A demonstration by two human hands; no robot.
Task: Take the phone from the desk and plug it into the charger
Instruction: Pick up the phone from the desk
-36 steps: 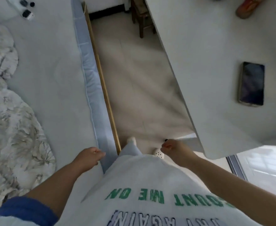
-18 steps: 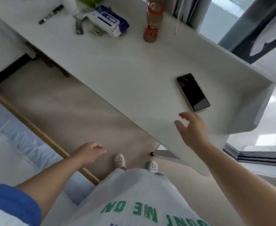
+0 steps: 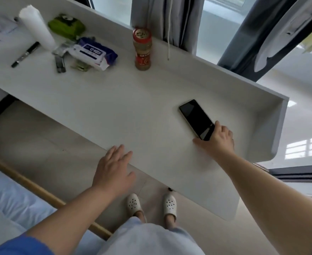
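Dark phone (image 3: 196, 119) flat on the white worktop (image 3: 114, 107) at centre right of the frame, right hand (image 3: 218, 139) on its near end — fingers (image 3: 217, 125) spread over the corner, not yet closed, left hand (image 3: 113, 170) open at lower centre, fingers apart above the worktop's front edge, spice jar (image 3: 142, 49) upright at upper centre.

A slim black phone (image 3: 196, 119) lies flat, dark screen up, angled on the white counter (image 3: 114, 111) near its right end.
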